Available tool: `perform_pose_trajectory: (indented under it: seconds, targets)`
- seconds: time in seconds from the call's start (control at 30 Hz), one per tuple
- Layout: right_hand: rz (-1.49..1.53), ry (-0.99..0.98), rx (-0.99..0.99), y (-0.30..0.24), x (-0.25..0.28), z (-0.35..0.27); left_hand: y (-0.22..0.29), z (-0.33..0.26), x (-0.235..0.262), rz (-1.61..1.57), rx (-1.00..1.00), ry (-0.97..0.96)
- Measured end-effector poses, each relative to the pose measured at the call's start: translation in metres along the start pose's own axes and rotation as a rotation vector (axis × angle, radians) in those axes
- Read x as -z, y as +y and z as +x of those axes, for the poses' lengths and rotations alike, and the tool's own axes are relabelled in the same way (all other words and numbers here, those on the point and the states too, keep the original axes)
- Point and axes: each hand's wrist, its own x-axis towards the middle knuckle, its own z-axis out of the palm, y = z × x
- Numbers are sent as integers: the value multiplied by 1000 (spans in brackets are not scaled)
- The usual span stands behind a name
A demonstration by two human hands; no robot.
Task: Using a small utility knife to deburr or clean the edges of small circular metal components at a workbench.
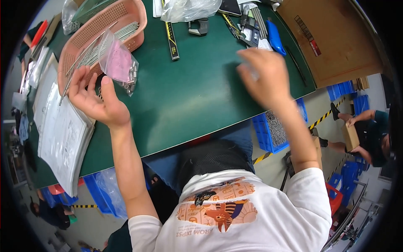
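My left hand (100,101) is palm up at the left of the green table, its fingers apart and holding nothing. Its fingertips are beside the pink basket (138,12), in which thin metal rods (126,30) lie. Just right of those fingers, a clear plastic bag (131,63) with pink material and small metal parts rests against the basket's near side. My right hand (268,77) hovers over the right part of the table, smeared by motion. A pale blur shows by its fingers, and I cannot make out whether they hold anything. A blue-handled tool (275,38) lies beyond this hand.
Papers in plastic sleeves (63,138) overhang the left table edge. A tape measure strip (171,41), a micrometer (199,27) and calipers (251,34) lie at the back. A cardboard box (336,42) stands right; a blue bin (270,130) sits below. Another person (373,134) holds a carton.
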Motion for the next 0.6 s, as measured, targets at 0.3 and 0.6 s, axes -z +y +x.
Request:
perform_pose_trajectory:
  seconds: [0.3, 0.6]
  targets:
    - [293, -395, 141, -126, -49, -30, -11, 2, 6, 27, 32, 42]
    - [-608, -256, -722, 17, 42, -123, 1, 4, -7, -47, -83, -35]
